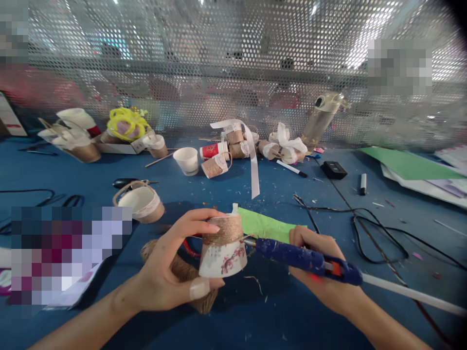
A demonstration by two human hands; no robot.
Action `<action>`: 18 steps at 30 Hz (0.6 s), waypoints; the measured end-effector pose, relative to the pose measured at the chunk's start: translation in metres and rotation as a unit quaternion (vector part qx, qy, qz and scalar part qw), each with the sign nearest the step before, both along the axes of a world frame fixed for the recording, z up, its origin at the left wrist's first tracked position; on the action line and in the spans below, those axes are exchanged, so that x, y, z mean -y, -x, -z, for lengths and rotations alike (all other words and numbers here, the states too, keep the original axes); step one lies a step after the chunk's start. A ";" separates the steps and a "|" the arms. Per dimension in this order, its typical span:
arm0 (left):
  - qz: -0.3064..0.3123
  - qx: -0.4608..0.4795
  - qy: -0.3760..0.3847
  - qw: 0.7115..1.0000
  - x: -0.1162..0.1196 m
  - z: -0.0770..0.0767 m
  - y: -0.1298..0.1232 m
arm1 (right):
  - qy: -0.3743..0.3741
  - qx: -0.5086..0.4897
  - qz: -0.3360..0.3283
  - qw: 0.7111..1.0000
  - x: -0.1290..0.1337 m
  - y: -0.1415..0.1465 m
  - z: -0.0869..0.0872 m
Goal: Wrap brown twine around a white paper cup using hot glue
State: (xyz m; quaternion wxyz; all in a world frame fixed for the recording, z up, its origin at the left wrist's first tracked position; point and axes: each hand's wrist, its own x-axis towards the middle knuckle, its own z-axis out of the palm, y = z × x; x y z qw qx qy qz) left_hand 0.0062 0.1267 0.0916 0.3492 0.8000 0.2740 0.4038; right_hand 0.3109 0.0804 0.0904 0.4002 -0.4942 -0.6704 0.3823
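Note:
Between the thumb and fingers of my left hand is a paper cup, held upside down. Jute twine is wound around its upper part, and printed pink blossoms show below. My right hand grips a blue hot glue gun, its nozzle at the lower edge of the twine. A white glue stick sticks out of the gun's back end. Under my left hand lies a roll of twine, partly hidden, with a red loop, perhaps a scissors handle, beside it.
A twine-wrapped cup with a handle stands to the left. Green paper lies behind the held cup. Several decorated cups, a white ribbon and a clear bottle line the perforated metal screen. Black cable loops on the right.

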 end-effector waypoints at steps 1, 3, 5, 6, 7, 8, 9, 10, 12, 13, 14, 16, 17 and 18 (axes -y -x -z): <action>-0.001 -0.002 -0.005 1.000 0.000 0.000 0.001 | 0.000 0.000 0.000 1.000 0.000 0.000 0.000; -0.004 -0.005 -0.010 1.000 -0.001 0.001 0.001 | -0.002 0.001 0.003 1.000 0.000 0.001 -0.001; -0.005 -0.008 -0.005 1.000 0.000 0.000 0.000 | -0.009 0.006 0.002 1.000 0.000 0.002 -0.002; -0.004 -0.012 -0.004 1.000 0.000 0.000 -0.001 | -0.012 0.010 0.001 1.000 0.000 0.003 -0.003; -0.001 -0.017 -0.006 1.000 0.000 0.000 -0.002 | -0.016 0.015 -0.001 1.000 0.001 0.003 -0.003; 0.002 -0.022 -0.011 1.000 0.000 -0.001 -0.003 | -0.020 0.019 -0.003 1.000 0.001 0.004 -0.003; 0.004 -0.028 -0.018 0.999 0.000 -0.001 -0.004 | -0.026 0.023 -0.005 0.999 0.002 0.004 -0.003; 0.005 -0.032 -0.027 0.999 0.001 -0.002 -0.005 | -0.032 0.028 -0.004 0.999 0.002 0.004 -0.003; 0.002 -0.038 -0.040 0.998 0.000 -0.003 -0.006 | -0.045 0.039 0.000 0.998 0.002 0.004 -0.003; 0.000 -0.039 -0.045 0.998 0.000 -0.003 -0.006 | -0.052 0.045 0.002 0.998 0.002 0.004 -0.003; -0.003 -0.038 -0.049 0.998 -0.001 -0.003 -0.006 | -0.058 0.050 0.002 0.997 0.002 0.003 -0.003; -0.004 -0.029 -0.054 0.998 -0.002 -0.004 -0.007 | -0.065 0.055 0.001 0.996 0.001 0.003 -0.004; -0.004 -0.024 -0.055 0.998 -0.003 -0.004 -0.007 | -0.066 0.056 0.003 0.996 0.001 0.003 -0.004; -0.004 -0.020 -0.057 0.998 -0.004 -0.004 -0.007 | -0.064 0.055 0.006 0.996 0.000 0.003 -0.004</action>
